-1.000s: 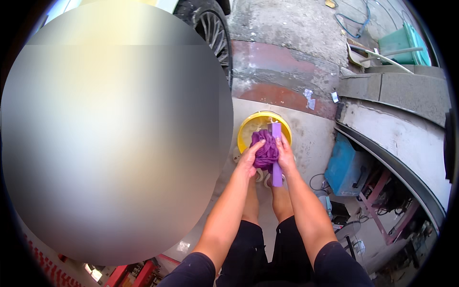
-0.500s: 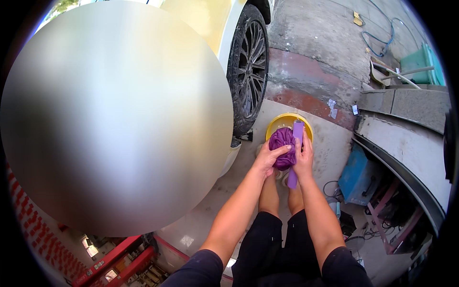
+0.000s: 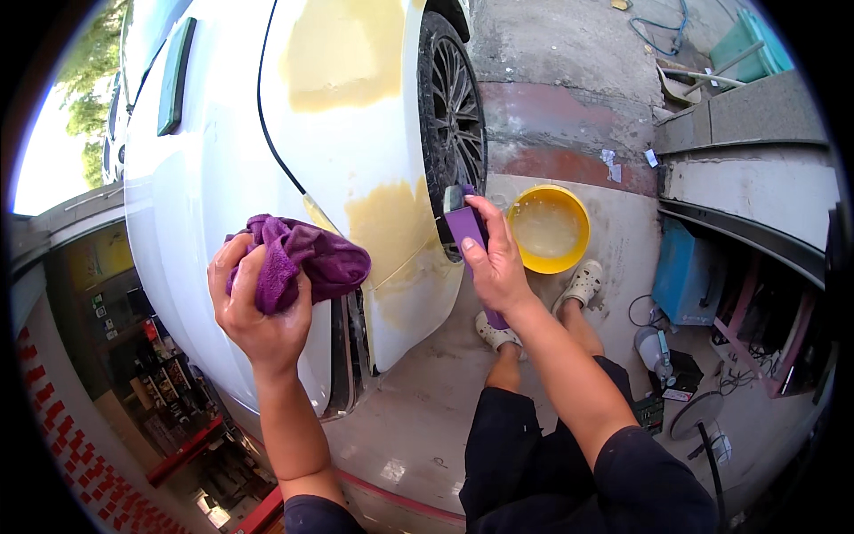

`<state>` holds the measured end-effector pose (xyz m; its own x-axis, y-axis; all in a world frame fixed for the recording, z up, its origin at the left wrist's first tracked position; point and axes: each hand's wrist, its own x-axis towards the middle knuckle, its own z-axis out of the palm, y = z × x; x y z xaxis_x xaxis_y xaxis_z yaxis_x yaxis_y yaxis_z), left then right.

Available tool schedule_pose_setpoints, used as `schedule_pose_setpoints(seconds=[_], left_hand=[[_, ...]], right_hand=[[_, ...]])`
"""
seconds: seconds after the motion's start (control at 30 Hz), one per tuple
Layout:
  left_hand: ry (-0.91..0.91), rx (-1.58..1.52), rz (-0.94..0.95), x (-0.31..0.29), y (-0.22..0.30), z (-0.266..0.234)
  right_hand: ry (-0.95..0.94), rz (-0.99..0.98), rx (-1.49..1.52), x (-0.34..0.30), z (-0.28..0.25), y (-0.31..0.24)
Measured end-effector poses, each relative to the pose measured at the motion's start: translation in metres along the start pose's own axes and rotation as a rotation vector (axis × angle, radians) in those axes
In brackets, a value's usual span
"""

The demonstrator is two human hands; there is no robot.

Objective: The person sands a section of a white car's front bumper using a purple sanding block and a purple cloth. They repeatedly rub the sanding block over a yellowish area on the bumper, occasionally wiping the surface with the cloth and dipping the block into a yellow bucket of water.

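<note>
Cloth and sanding block raised to a filler-patched white car panel

At centre left, the left hand (image 3: 258, 307) bunches a purple cloth (image 3: 302, 258) in a closed fist against the white car body (image 3: 205, 178), ready for wiping. Right of centre, the right hand (image 3: 494, 267) wraps its fingers around a purple sanding block (image 3: 467, 227) beside the tan filler patch (image 3: 387, 222). A yellow basin (image 3: 550, 230) of water sits on the floor just right, within reach.
</note>
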<state>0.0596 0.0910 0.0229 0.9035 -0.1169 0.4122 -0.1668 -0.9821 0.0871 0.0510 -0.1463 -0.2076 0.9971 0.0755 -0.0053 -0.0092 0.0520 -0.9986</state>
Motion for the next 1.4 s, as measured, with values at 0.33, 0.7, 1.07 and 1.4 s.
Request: schedule_pose_setpoints(seconds=[0.33,0.7,1.07,1.4], left_hand=[[0.000,0.102,0.270,0.010,-0.035,0.033],[-0.094,0.194,0.346,-0.001,-0.011,0.040],[0.020,-0.155,0.172,0.038,-0.044,0.034],[0.050,-0.184,0.204,0.040,-0.049,0.050]], right_hand=[[0.428,-0.187,-0.452,-0.011,0.125,-0.018],[0.474,-0.077,-0.333,-0.010,0.131,-0.021],[0.471,-0.179,-0.434,-0.053,0.148,-0.029],[0.407,-0.208,-0.418,-0.076,0.133,-0.005]])
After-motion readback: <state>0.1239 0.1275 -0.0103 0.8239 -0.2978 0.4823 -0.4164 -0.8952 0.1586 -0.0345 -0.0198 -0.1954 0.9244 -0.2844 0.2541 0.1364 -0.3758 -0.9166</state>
